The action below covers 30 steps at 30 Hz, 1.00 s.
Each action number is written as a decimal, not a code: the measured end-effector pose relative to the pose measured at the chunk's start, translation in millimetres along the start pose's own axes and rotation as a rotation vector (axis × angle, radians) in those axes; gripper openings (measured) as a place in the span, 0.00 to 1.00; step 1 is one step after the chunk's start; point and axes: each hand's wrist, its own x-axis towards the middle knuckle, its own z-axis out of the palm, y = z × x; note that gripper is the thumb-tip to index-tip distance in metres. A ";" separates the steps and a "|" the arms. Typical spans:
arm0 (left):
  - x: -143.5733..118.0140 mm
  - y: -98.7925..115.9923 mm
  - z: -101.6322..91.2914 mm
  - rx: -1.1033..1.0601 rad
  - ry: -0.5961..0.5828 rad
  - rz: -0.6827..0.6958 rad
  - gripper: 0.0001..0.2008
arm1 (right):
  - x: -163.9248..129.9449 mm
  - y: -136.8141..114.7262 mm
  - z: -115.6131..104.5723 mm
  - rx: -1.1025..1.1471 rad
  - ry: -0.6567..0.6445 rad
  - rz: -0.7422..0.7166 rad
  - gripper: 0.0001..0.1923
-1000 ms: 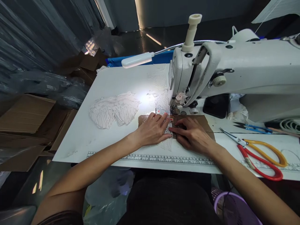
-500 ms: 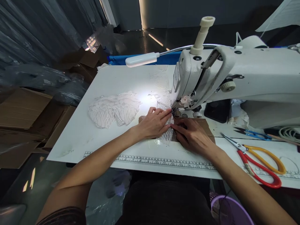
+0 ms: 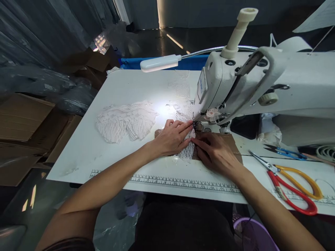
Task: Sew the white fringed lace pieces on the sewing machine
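Note:
White lace fabric (image 3: 186, 153) lies under the needle area of a white sewing machine (image 3: 212, 82). Flat on the lace, just left of the presser foot (image 3: 195, 124), rests my left hand (image 3: 174, 137), its fingers stretched toward the foot. My right hand (image 3: 216, 150) is at the lace's right edge, its index finger nearly meeting my left thumb. Its fingers are bent in a pinch on the lace edge, with the fingertips partly hidden. Beneath both hands is a brown sheet (image 3: 232, 148). Another white lace piece (image 3: 127, 122) lies apart on the left.
Red-and-yellow-handled scissors (image 3: 288, 177) and blue thread snips (image 3: 288, 152) lie to the right. A lit lamp (image 3: 160, 63) hangs over the table (image 3: 78, 153). A printed ruler (image 3: 167, 181) runs along the front edge. Cardboard boxes (image 3: 24, 120) stand left; a purple bin (image 3: 258, 232) is below.
The view has shifted slightly, so the sewing machine appears farther right and larger. Both hands keep nearly the same place on the lace.

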 end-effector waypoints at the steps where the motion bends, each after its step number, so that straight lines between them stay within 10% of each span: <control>1: -0.2 -0.3 -0.5 0.002 -0.001 0.003 0.24 | 0.8 -1.0 -0.2 -0.008 -0.004 0.005 0.17; 30: -2.8 4.3 5.4 0.002 0.073 -0.042 0.23 | -2.1 1.9 3.2 0.022 0.021 0.041 0.18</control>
